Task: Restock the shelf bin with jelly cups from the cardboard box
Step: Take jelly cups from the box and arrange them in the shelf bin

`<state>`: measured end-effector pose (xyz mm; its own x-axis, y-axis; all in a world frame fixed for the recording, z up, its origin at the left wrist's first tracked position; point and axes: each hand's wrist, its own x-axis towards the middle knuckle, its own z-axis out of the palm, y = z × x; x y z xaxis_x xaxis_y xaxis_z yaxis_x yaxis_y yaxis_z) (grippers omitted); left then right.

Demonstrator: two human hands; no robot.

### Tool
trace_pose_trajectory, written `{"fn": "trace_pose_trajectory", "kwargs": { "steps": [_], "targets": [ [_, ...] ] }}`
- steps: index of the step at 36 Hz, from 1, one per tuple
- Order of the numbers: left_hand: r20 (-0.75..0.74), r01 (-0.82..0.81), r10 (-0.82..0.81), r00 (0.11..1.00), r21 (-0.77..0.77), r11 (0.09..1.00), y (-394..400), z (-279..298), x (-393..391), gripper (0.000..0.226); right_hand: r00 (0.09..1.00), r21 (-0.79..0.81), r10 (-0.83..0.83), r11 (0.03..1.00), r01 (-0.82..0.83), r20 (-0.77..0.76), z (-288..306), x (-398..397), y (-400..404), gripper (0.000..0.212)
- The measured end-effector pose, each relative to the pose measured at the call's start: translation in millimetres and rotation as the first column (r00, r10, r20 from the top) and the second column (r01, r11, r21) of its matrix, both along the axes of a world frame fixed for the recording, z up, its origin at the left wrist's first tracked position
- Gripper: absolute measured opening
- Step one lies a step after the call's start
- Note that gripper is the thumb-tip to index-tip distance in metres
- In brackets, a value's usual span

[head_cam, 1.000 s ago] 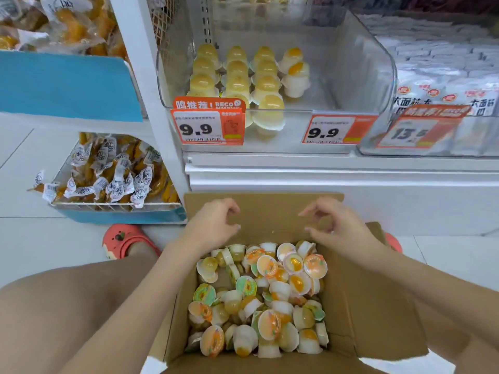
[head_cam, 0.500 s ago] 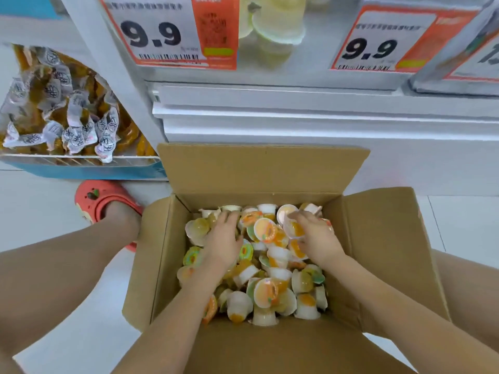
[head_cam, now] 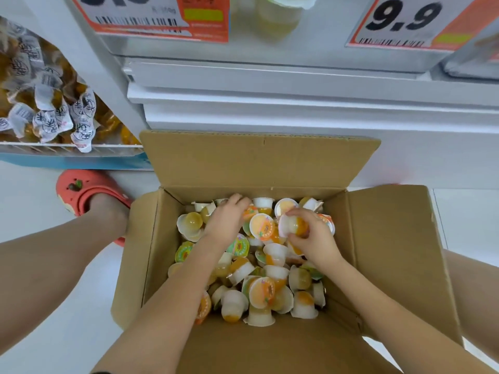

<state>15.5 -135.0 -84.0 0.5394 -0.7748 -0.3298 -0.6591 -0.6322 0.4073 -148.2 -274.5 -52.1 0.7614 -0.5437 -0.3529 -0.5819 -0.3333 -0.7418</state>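
An open cardboard box sits on the floor below the shelf, filled with several loose jelly cups with orange fruit inside. My right hand is inside the box near its far side, fingers curled round one jelly cup. My left hand reaches into the pile palm down, its fingertips buried among the cups at the box's far left; what they hold is hidden. The clear shelf bin shows only its lower front at the top edge, with one cup visible behind it.
Two orange price tags reading 9.9 hang on the bin front. A lower bin of wrapped snacks stands at left. A red clog rests on the white floor beside the box. My bare legs flank the box.
The view has tilted down toward the box. Both hands dropped from above the box into the cups; my right hand has taken hold of one cup.
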Motion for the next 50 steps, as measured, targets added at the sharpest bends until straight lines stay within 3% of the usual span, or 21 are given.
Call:
{"fn": "trace_pose_trajectory", "kwargs": {
  "steps": [5, 9, 13, 19, 22, 24, 27, 31, 33, 37, 42, 48, 50],
  "targets": [
    [-0.136, -0.009, 0.014, 0.991, 0.036, 0.999, 2, 4, -4, 0.062, 0.982, 0.176, -0.187, 0.968, 0.178, 0.035, 16, 1, 11, 0.038],
    [-0.404, -0.252, 0.215, 0.889, -0.039, 0.967, -1, 6, -11, 0.036, 0.962, 0.282, -0.270, 0.927, 0.247, 0.045, 27, -1, 20, 0.034],
    [-0.503, -0.346, 0.276, 0.819, -0.050, 0.937, 4, 1, -14, 0.034, 0.945, 0.375, -0.327, 0.878, 0.299, 0.011, 37, -5, 27, 0.035],
    [-0.737, -0.558, 0.355, 0.575, -0.037, 0.829, 12, 23, -13, 0.040, 0.916, 0.506, -0.401, 0.787, 0.352, -0.014, 52, -4, 27, 0.033],
    [-0.867, -0.604, 0.324, 0.379, 0.034, 0.797, 17, 60, -8, 0.044, 0.899, 0.555, -0.439, 0.745, 0.370, -0.011, 69, 3, 25, 0.031],
    [-0.918, -0.583, 0.260, 0.301, 0.039, 0.812, 18, 92, -4, 0.051, 0.907, 0.570, -0.420, 0.751, 0.334, 0.022, 88, 8, 21, 0.030],
    [-0.914, -0.529, 0.214, 0.345, -0.001, 0.849, 10, 150, -2, 0.056, 0.945, 0.578, -0.297, 0.799, 0.166, 0.140, 132, 18, 15, 0.031],
    [-0.847, -0.379, 0.152, 0.510, -0.063, 0.923, 9, 228, -3, 0.074, 0.936, 0.386, -0.034, 0.916, -0.112, 0.351, 203, 29, 15, 0.035],
    [-0.870, -0.310, 0.067, 0.488, -0.100, 0.946, 14, 261, -6, 0.064, 0.903, 0.300, 0.076, 0.928, -0.219, 0.422, 231, 32, 17, 0.037],
    [-0.926, -0.321, -0.070, 0.372, -0.199, 0.926, 22, 302, -13, 0.056, 0.820, 0.150, 0.274, 0.906, -0.395, 0.502, 269, 31, 18, 0.044],
    [-0.941, -0.407, -0.121, 0.315, -0.250, 0.879, 23, 313, -18, 0.041, 0.789, 0.084, 0.373, 0.880, -0.468, 0.488, 284, 27, 17, 0.055],
    [-0.899, -0.350, -0.143, 0.413, -0.302, 0.887, 11, 321, -8, 0.044, 0.797, 0.030, 0.419, 0.878, -0.477, 0.435, 293, 38, 2, 0.077],
    [-0.895, -0.336, -0.142, 0.423, -0.301, 0.893, 10, 321, -5, 0.038, 0.803, -0.011, 0.424, 0.887, -0.462, 0.418, 293, 42, -2, 0.072]
  ]
}}
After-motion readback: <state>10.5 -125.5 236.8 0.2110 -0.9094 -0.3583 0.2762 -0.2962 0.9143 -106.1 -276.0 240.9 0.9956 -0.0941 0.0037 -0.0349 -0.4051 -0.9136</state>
